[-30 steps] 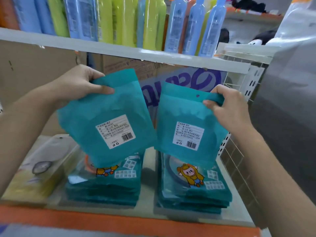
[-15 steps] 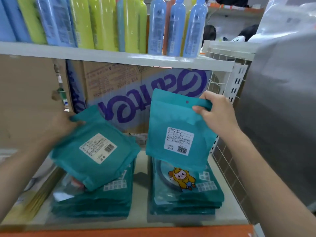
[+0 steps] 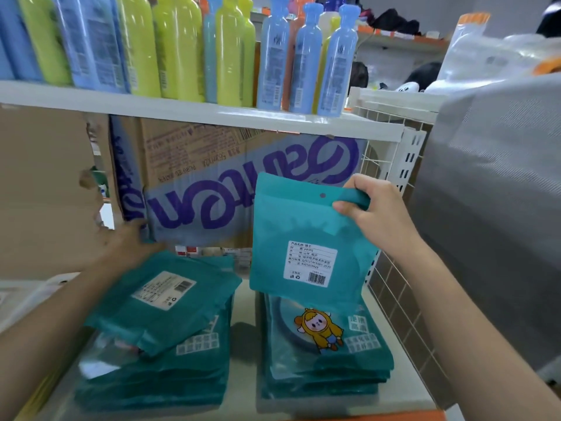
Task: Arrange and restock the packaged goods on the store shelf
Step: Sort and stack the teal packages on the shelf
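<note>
Two stacks of teal pouches lie on the lower shelf (image 3: 409, 387). One teal pouch (image 3: 164, 299) rests label-up and askew on the left stack (image 3: 158, 378). My left hand (image 3: 127, 241), blurred, hovers at that pouch's far edge with its fingers spread and nothing in them. My right hand (image 3: 373, 214) pinches the top right corner of a second teal pouch (image 3: 303, 247). This one hangs upright with its white barcode label facing me, just above the right stack (image 3: 328, 360), whose top pouch shows a cartoon figure in yellow.
A cardboard box (image 3: 230, 183) with purple lettering fills the back of the shelf. The upper shelf board (image 3: 182, 112) carries blue and yellow-green bottles (image 3: 182, 50). A white wire side panel (image 3: 391, 165) closes the right end, beside a grey covered bulk (image 3: 491, 208). Clear packages (image 3: 36, 299) lie far left.
My left hand lowered its pouch onto the left stack and let go of it. My right hand's pouch dropped a little toward the right stack. The camera tilted down.
</note>
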The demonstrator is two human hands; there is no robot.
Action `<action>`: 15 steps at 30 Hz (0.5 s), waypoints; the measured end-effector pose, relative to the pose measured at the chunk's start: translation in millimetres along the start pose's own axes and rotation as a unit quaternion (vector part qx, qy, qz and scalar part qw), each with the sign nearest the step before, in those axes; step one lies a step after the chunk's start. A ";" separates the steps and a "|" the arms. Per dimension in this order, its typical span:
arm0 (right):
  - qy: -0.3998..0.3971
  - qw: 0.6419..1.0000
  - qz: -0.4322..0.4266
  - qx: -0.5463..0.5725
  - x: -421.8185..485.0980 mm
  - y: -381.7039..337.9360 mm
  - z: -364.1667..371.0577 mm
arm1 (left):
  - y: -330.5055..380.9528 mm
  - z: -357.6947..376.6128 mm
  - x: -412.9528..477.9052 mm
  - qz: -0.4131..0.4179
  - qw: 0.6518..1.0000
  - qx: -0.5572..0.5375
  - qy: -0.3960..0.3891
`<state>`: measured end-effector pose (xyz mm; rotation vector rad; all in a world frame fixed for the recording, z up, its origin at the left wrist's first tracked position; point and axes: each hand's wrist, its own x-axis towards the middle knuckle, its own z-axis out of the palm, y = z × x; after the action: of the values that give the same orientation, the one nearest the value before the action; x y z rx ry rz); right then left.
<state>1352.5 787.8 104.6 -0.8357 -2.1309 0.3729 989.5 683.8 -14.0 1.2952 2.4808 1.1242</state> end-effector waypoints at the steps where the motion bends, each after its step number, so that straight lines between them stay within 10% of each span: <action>1: -0.003 1.000 -0.005 0.000 1.2 -1.7 0.1 | 25.9 -0.5 -11.7 0.031 0.997 -0.060 -0.031; 7: -0.003 0.999 -0.020 0.043 8.2 -19.4 1.3 | 107.6 7.6 -65.8 0.153 0.907 -0.291 -0.262; 15: 0.026 0.996 -0.021 0.080 7.1 -15.0 22.8 | 123.0 35.9 -79.4 0.065 0.835 -0.522 -0.164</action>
<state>1325.0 781.8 101.9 -0.7002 -2.0376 0.4873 1135.1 688.0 24.9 1.1187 1.1532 1.7125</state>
